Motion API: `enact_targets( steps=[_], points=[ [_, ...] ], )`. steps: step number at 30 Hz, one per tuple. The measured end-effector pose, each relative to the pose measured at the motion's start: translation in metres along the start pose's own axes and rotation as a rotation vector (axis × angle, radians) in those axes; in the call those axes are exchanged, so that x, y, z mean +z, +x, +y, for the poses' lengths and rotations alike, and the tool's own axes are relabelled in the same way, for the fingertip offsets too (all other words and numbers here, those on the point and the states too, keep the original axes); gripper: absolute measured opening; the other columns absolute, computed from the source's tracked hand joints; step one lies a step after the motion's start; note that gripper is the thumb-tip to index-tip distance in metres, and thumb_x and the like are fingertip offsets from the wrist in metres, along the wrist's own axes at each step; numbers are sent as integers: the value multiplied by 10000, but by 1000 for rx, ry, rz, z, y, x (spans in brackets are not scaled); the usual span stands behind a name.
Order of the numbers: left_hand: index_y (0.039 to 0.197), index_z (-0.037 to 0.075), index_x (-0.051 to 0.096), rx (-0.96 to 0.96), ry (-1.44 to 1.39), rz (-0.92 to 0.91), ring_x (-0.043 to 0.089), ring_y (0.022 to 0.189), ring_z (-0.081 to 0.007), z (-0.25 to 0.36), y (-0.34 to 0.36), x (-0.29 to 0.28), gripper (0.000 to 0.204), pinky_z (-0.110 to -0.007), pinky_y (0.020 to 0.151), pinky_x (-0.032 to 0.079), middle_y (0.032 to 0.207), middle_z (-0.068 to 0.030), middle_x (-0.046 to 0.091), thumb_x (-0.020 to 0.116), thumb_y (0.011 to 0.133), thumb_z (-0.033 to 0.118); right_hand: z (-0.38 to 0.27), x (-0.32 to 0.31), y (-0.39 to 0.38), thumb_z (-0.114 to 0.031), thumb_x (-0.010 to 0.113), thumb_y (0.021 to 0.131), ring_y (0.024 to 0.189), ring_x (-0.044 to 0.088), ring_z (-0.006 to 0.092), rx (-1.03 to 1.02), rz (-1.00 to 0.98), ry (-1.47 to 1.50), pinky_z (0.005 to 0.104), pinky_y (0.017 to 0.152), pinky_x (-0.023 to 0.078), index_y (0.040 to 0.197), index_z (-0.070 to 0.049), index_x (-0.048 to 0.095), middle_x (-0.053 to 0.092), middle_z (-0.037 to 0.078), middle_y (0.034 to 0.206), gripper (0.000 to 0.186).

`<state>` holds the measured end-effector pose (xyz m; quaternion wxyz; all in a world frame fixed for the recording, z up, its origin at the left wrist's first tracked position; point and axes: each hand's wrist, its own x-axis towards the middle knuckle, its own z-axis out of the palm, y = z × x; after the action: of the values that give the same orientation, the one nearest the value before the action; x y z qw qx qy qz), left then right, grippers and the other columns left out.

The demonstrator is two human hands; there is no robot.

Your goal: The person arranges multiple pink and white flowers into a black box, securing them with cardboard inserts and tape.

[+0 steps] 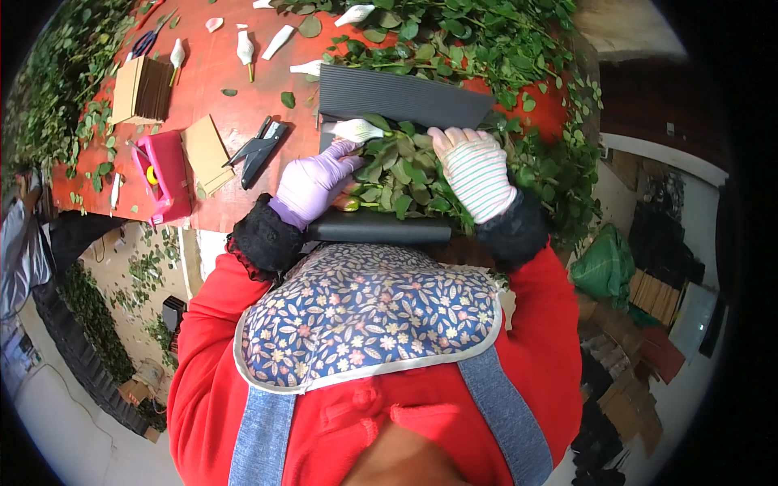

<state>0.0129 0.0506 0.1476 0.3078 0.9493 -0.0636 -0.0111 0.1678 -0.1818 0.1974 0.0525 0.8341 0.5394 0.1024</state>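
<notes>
In front of me lies a bunch of leafy rose stems [405,174] on a dark corrugated sheet [397,93]. My left hand [312,188], in a purple glove, is closed round the bunch at its flower end. Its fingertips are close to a rose head in a white net sleeve [356,130]; another rose bud [346,202] peeks out below the palm. In a striped glove, my right hand [474,176] presses on the leafy stems farther right, its fingers bent over them. Leaves hide the fingertips of both hands in part.
Left of me are a black stapler [263,154], cardboard pieces [208,154], a pink tape dispenser [166,178], a cardboard stack [142,91] and scissors [150,40]. Several sleeved roses [245,50] lie on the red table [211,89]. Green foliage [478,40] piles up at the back right.
</notes>
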Motion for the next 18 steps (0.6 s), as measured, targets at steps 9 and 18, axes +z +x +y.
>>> enact_targets(
  steps=[9,18],
  points=[
    [1135,92,628,-35,-100,-32,691,766,-199,2,3,-2,337,-315,661,558,1241,-71,593,601,804,37,-47,-16,37,-287,579,863,763,627,205,-8,-239,-52,371,611,506,1093,-74,567,597,33,869,313],
    [1129,27,578,-551,-1379,264,607,829,-82,-8,-5,18,203,-209,713,512,1076,-33,622,581,926,39,-45,18,46,-195,481,903,750,672,279,154,-327,237,432,608,538,958,-91,597,638,101,854,165]
  ],
)
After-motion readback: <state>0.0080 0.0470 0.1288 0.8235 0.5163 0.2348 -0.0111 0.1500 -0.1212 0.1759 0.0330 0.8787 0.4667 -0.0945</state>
